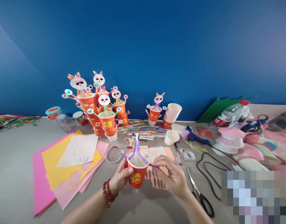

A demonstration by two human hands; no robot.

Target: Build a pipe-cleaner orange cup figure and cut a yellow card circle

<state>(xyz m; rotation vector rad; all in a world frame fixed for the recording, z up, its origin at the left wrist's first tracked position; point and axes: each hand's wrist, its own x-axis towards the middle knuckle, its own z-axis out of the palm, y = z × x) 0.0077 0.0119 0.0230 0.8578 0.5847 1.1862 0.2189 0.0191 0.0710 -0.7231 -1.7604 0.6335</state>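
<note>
Bearing yellow characters [135, 178] | red cup [142, 178] | white rim [137, 168] | purple bent stems [133, 150]

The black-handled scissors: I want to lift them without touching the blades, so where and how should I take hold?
Probably by the more exposed black handle loop, fingers coming from the near right. The scissors lie with their blades pointing away, and the right forearm crowds the left side.
</note>
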